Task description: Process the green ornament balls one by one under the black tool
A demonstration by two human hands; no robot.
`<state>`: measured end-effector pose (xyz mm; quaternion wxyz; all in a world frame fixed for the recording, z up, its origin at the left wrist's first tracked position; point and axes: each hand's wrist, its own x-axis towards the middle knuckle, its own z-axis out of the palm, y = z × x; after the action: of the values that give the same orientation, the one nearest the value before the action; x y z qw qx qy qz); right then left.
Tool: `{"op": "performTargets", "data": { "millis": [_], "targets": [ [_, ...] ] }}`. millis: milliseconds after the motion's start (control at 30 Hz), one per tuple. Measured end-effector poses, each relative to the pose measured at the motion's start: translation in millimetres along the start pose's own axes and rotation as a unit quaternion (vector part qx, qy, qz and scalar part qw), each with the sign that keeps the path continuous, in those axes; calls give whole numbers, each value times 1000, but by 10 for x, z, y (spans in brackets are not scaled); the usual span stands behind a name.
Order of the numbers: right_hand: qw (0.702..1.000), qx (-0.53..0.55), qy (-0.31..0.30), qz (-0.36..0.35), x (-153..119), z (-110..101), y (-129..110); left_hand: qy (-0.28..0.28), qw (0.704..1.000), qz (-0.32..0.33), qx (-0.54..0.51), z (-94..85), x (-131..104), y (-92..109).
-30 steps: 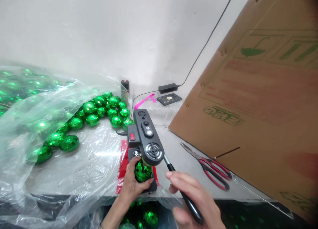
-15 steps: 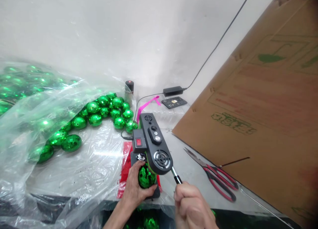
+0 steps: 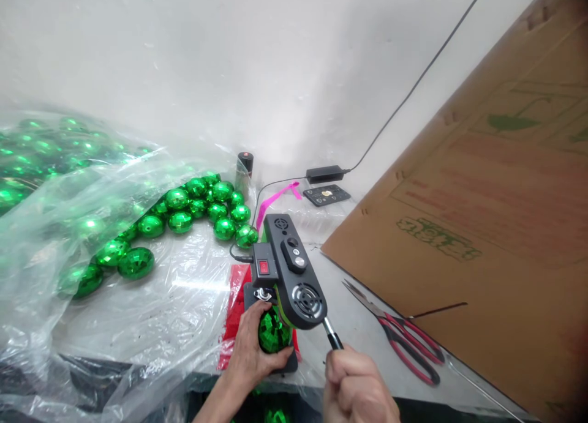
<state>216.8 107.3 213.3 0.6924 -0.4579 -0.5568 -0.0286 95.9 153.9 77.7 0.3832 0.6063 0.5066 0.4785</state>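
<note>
A shiny green faceted ball is held by my left hand, with fingers and thumb curved round its left side. The ball sits against the lower end of a small dark grey machine that has round vents and a box with a red switch. My right hand is closed in a fist round the black-gripped crank handle at the machine's lower right. A red sheet lies under the machine. The ball's underside is hidden by my hand.
Many green balls lie on and under clear plastic at left. Red-handled scissors lie right of the machine, beside a cardboard box. Behind are a pink ribbon, a black adapter, a dark phone-like slab and a black cylinder.
The view has shifted slightly, so everything appears a little further right. Both hands keep the same holds on the ball and the crank handle.
</note>
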Motion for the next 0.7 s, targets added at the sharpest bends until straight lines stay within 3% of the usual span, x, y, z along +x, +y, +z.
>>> {"op": "performTargets", "data": {
  "millis": [133,300,433,633,700],
  "targets": [
    [998,-18,12,-59,62,37,-6,1,999,33,34,31,-14,-47],
    [998,-30,33,-52,43,23,53,0,997,57,59,39,-16,-59],
    [995,-38,9,-96,-12,-21,163,1,996,58,62,42,-16,-68],
    [999,-12,1,-40,-116,-68,236,4,997,53,59,61,-20,-102],
    [1000,-7,17,7,-190,-97,278,2,997,49,56,65,-20,-113]
  ]
}}
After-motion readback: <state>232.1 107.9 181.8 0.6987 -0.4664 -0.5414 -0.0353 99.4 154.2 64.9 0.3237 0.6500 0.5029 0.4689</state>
